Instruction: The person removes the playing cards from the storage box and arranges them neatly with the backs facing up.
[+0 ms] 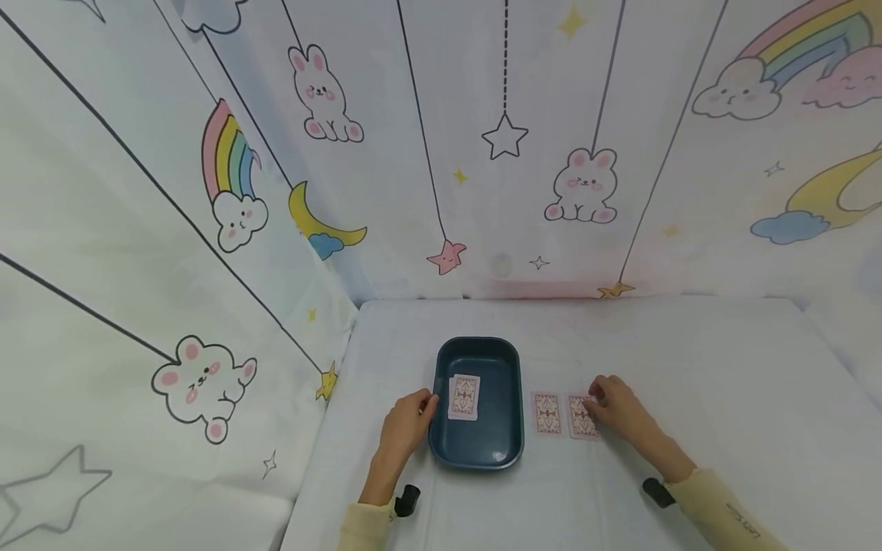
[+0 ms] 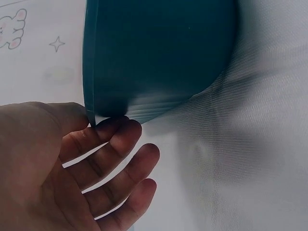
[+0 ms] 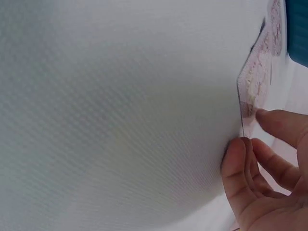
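Observation:
My left hand (image 1: 405,422) pinches the left rim of a dark blue rectangular tray (image 1: 499,428), thumb on one side of the wall and forefinger on the other. Inside the tray lies a small, slightly uneven stack of playing cards (image 1: 465,397), patterned backs up. To the tray's right, one playing card (image 1: 547,413) lies face down on the cloth. Beside it, my right hand (image 1: 620,409) holds another playing card (image 3: 255,84) at its right edge, thumb on the patterned back and fingertips at the edge. The fingers partly hide that card.
A white cloth (image 1: 661,352) covers the table. Behind and to the left stand pale wall sheets (image 1: 427,99) printed with rabbits, stars and rainbows. Black wrist cameras (image 1: 408,501) sit at both yellow sleeves.

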`<state>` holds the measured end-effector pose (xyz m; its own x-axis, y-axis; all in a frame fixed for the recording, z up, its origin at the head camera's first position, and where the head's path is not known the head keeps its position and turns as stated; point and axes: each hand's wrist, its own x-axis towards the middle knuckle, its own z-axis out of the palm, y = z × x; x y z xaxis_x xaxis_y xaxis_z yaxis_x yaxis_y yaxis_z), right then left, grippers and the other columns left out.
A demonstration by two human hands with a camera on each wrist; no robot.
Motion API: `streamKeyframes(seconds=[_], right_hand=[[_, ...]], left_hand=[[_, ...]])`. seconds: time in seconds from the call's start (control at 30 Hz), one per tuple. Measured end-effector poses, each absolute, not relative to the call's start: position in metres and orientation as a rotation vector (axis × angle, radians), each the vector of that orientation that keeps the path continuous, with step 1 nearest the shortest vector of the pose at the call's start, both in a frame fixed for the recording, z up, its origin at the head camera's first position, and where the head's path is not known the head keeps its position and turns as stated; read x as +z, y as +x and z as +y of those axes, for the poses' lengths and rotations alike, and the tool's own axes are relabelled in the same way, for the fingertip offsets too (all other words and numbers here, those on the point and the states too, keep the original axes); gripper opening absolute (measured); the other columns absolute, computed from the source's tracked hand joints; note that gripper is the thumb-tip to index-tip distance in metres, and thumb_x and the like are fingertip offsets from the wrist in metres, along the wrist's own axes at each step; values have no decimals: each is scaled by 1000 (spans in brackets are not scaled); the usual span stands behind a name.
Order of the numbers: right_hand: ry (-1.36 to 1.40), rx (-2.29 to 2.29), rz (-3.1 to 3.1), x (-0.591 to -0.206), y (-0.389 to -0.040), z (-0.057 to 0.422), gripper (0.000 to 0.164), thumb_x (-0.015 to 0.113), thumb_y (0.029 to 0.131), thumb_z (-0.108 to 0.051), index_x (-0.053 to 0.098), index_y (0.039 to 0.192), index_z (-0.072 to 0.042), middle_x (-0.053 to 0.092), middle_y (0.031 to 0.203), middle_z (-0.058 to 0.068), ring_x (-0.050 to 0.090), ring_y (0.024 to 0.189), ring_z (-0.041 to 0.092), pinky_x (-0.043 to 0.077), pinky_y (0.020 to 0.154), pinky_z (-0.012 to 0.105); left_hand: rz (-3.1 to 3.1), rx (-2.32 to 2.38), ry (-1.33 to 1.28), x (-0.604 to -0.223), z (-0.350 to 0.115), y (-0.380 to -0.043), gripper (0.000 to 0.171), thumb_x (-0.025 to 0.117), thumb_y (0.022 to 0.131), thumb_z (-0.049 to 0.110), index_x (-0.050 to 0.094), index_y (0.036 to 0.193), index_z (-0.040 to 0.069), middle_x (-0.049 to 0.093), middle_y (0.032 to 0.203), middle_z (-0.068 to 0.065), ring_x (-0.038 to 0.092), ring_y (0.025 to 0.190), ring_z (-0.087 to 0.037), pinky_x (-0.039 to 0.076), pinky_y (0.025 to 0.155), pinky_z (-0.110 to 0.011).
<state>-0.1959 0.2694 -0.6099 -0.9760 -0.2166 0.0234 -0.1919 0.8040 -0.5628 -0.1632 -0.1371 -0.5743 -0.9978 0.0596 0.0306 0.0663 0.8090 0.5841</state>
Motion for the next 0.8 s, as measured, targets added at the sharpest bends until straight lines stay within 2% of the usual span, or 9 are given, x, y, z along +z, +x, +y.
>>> streamKeyframes(seconds=[0.23, 0.37, 0.5, 0.6, 0.8], right_hand=[[-381, -995, 2971, -577, -207, 252, 18, 66, 97, -16, 62, 103, 1, 64, 93, 11, 60, 80, 19, 50, 69, 34], [-495, -992, 2960, -536, -216, 203, 26, 66, 98, -21, 63, 113, 0, 65, 102, 12, 61, 84, 20, 53, 73, 36], [-659, -834, 2894, -508, -227, 139, 38, 67, 97, -30, 62, 122, -2, 65, 113, 12, 65, 97, 24, 55, 84, 41], [-771, -627, 2829, -507, -235, 100, 48, 69, 95, -36, 61, 127, -1, 65, 120, 15, 65, 108, 28, 53, 93, 44], [-838, -311, 2666, -531, -244, 50, 60, 78, 88, -36, 60, 128, 4, 62, 124, 23, 63, 112, 37, 52, 95, 50]], left_hand=[[-2953, -951, -121, -573, -140, -166, 28, 56, 103, 29, 59, 78, 17, 59, 69, 5, 47, 56, -7, 37, 50, -24], [-2960, -955, -103, -574, -141, -166, 27, 57, 103, 28, 60, 79, 17, 59, 69, 5, 46, 56, -7, 37, 50, -24], [-2971, -956, -101, -574, -140, -164, 26, 57, 103, 28, 61, 79, 17, 60, 70, 6, 46, 56, -6, 36, 50, -23], [-2971, -956, -120, -574, -137, -163, 26, 57, 103, 27, 61, 79, 16, 59, 69, 5, 45, 55, -7, 36, 49, -24], [-2968, -940, -123, -576, -138, -163, 26, 56, 103, 29, 61, 80, 17, 57, 68, 6, 44, 54, -6, 35, 49, -24]])
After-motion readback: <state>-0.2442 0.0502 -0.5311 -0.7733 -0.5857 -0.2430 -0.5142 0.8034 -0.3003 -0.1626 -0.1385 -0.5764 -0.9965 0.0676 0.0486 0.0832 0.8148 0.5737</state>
